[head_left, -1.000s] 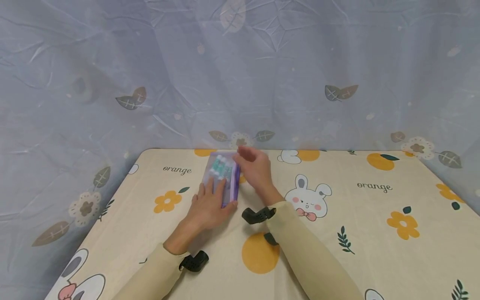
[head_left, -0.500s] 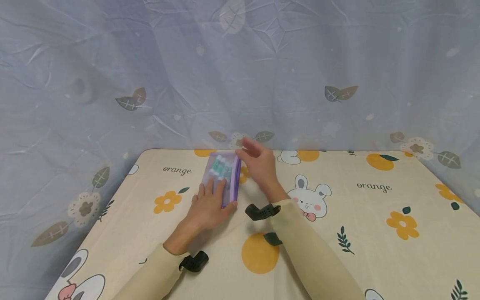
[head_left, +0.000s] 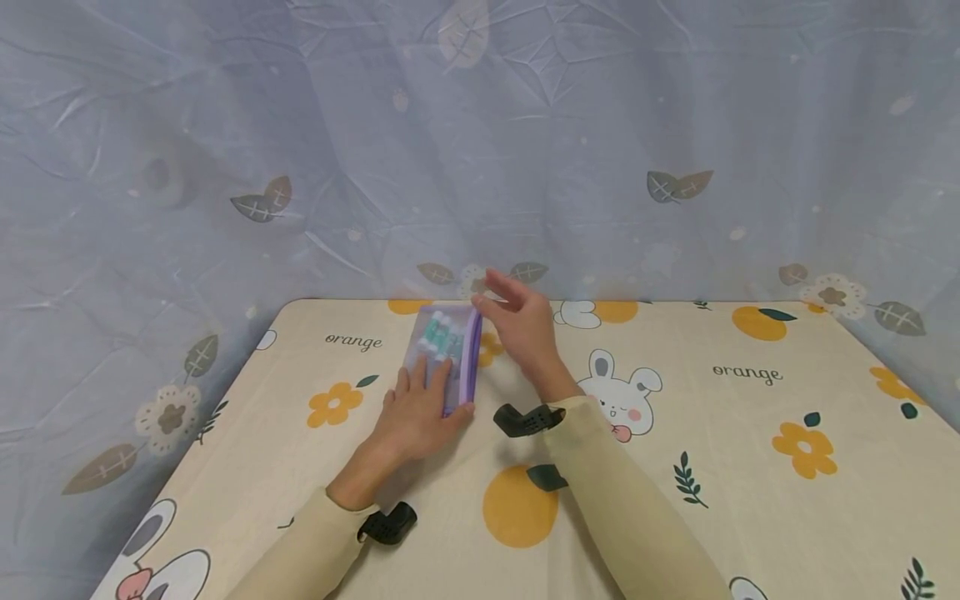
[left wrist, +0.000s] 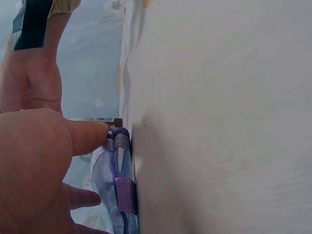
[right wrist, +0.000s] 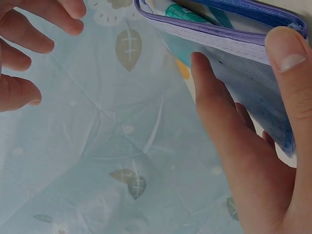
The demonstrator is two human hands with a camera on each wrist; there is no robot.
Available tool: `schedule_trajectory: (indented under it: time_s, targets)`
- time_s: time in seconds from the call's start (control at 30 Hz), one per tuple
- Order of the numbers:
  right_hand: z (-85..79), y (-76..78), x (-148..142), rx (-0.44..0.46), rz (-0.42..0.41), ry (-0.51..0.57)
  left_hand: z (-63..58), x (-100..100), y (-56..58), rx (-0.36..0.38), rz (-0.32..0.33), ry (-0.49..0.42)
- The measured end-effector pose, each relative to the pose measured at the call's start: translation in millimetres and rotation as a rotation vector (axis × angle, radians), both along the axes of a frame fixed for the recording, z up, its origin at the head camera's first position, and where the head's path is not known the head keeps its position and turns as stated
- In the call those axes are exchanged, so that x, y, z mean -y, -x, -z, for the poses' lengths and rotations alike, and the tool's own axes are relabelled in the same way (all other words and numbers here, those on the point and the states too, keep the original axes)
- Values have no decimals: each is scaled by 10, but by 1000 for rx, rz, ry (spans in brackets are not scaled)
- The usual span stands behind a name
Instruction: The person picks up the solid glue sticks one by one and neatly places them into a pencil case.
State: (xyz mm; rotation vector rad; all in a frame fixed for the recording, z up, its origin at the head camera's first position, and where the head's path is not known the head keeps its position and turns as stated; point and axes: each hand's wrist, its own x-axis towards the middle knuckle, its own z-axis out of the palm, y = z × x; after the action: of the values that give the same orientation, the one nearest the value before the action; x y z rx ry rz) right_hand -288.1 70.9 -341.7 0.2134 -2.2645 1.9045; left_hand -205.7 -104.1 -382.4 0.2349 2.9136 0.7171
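Note:
A see-through mesh pouch (head_left: 423, 344) with purple zip edging lies toward the far side of the table. Teal-and-white items (head_left: 442, 333) show through its top. In the right wrist view the pouch's zip (right wrist: 214, 30) is undone and its mouth gapes, with a teal item (right wrist: 185, 13) inside. My left hand (head_left: 420, 421) rests on the near part of the pouch, fingers spread and straight, thumb at the zip's near corner. At the far end of the zip is my right hand (head_left: 522, 329), its fingers apart and nothing between them.
A cream tablecloth (head_left: 660, 500) printed with flowers, oranges and rabbits covers the table. Behind the table's far edge hangs a grey-blue curtain (head_left: 600, 150). Black wrist cameras are strapped at the left cuff (head_left: 390, 525) and right cuff (head_left: 525, 419).
My right hand has moved slightly right and away from me at the zip's far end, its fingers spreading up. My left hand and the pouch have stayed in place.

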Motion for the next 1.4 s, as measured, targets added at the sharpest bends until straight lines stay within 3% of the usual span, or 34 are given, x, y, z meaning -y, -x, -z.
schedule_trajectory:
  time_s: [0.8, 1.03, 1.4]
  targets:
    - [-156, 66, -322, -33, 62, 59, -9, 6, -14, -5, 2, -12]
    - [-184, 96, -442, -58, 90, 140, 3, 9, -13, -7, 3, -21]
    - [-196, 143, -553, -31, 120, 161, 5, 19, -17, -1, 10, -27]
